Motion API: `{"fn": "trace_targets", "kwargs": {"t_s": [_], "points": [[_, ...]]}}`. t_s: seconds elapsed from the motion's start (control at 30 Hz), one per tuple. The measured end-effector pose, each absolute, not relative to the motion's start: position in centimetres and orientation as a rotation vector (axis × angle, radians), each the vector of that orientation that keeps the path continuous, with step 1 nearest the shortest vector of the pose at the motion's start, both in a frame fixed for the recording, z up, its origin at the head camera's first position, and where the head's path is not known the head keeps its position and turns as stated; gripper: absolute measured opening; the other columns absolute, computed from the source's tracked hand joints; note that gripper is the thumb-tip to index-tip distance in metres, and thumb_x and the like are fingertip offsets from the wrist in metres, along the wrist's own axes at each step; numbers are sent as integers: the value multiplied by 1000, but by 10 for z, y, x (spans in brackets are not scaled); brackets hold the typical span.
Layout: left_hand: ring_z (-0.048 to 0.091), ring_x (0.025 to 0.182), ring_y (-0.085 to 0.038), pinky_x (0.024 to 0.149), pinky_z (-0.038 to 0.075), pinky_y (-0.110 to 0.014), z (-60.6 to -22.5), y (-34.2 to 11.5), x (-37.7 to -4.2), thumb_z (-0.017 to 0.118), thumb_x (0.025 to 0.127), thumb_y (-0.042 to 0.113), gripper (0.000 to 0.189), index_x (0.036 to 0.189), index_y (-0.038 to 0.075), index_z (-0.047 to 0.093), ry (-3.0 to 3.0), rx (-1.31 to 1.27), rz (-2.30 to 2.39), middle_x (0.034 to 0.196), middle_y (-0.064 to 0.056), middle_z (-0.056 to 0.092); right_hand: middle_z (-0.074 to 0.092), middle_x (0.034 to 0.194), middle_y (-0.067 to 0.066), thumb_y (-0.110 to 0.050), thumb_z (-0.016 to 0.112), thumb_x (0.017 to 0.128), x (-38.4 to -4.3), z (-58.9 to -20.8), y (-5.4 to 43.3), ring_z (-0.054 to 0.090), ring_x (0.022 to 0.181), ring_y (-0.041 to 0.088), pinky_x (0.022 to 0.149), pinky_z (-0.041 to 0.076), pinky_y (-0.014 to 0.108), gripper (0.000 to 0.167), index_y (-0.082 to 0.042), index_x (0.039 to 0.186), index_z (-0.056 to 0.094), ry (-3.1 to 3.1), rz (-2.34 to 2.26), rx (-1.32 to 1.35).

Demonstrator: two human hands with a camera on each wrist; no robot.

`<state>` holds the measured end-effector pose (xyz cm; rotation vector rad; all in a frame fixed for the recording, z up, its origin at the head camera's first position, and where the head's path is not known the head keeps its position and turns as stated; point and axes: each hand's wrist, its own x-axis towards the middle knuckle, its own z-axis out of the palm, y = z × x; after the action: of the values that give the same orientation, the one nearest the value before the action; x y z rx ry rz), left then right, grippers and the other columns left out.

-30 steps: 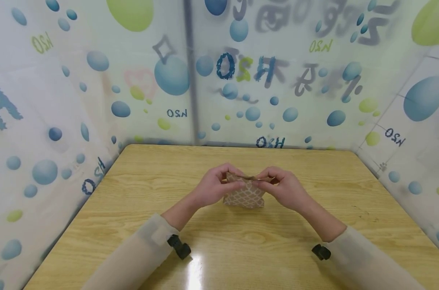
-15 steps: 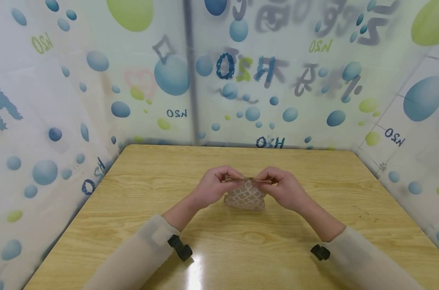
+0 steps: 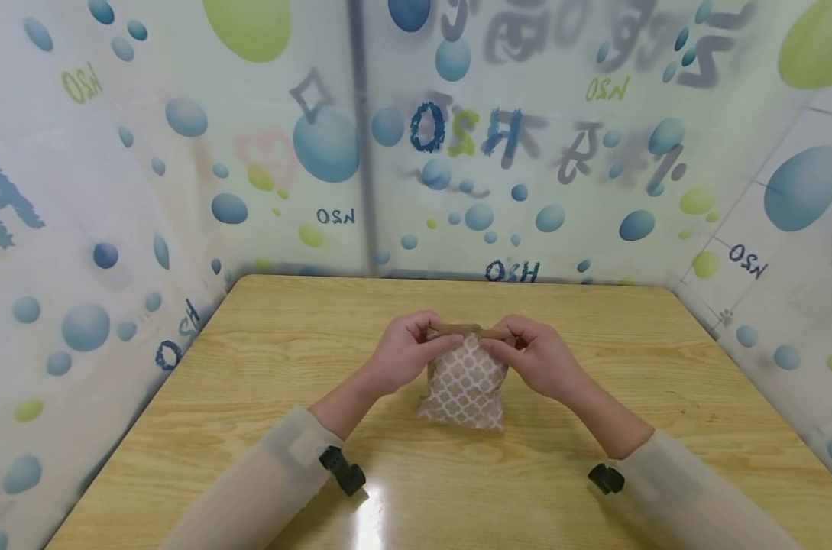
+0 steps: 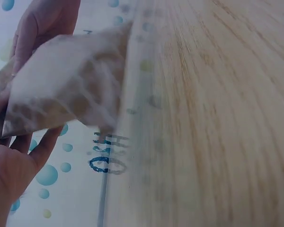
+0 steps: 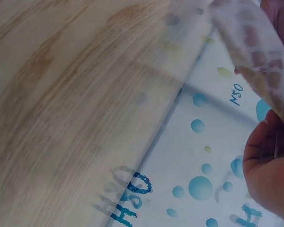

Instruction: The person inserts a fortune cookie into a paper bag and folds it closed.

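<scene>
A small brown bag (image 3: pixel 465 386) with a white lattice pattern hangs between both hands near the middle of the table, its plain brown top edge spread sideways. My left hand (image 3: pixel 414 348) pinches the top at its left end, thumb on the near side. At the other end my right hand (image 3: pixel 538 356) pinches it the same way. In the left wrist view the bag (image 4: pixel 68 85) tilts above the tabletop. Seen from the right wrist, the bag (image 5: pixel 258 52) runs down to the curled fingers of the right hand (image 5: pixel 272 175). What the bag contains is hidden.
The wooden table (image 3: pixel 271 328) has a glossy top that reflects light near its front. White curtain-like walls (image 3: pixel 416 191) with blue and green dots and lettering enclose it at the back and sides. Black clips (image 3: pixel 343 470) sit on both sleeves.
The bag has swung so its patterned face shows longer, with the lower edge nearer to me. Its top edge has turned to show a plain brown band. Both hands keep their hold, nearly still.
</scene>
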<state>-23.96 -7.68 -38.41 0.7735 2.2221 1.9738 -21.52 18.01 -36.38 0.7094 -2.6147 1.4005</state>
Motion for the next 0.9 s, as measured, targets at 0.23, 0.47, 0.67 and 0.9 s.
{"fn": "trace_targets", "kwargs": {"t_s": [0.23,0.47,0.67,0.9], "points": [[77,105,-14,92,64,-27,-385,-74,-239,73,100,-4,9,108,-2,77,2174,848,1995,105,-5,77,73,109,10,-2,71,104,-215,-364,180,68,94,7,75,59,28,10,-10,108,77,-2564,1487,821],[49,73,-12,64,42,-22,-388,-80,-244,76,103,7,14,115,1,80,2203,768,2009,88,4,68,66,91,9,-17,74,106,-216,-361,184,53,69,17,60,48,28,8,-10,109,78,-2659,1516,649],[52,76,-11,64,44,-21,-390,-82,-244,76,102,6,15,114,-3,79,2176,718,2052,89,6,70,63,82,9,-23,76,105,-217,-362,185,49,65,16,55,43,28,14,-9,102,76,-2700,1497,572],[73,99,-11,82,61,-24,-387,-78,-244,72,98,-8,14,110,-6,79,2128,691,2087,108,-4,82,73,99,9,-8,72,105,-216,-361,182,56,72,15,61,49,27,7,-9,108,77,-2672,1444,642]]}}
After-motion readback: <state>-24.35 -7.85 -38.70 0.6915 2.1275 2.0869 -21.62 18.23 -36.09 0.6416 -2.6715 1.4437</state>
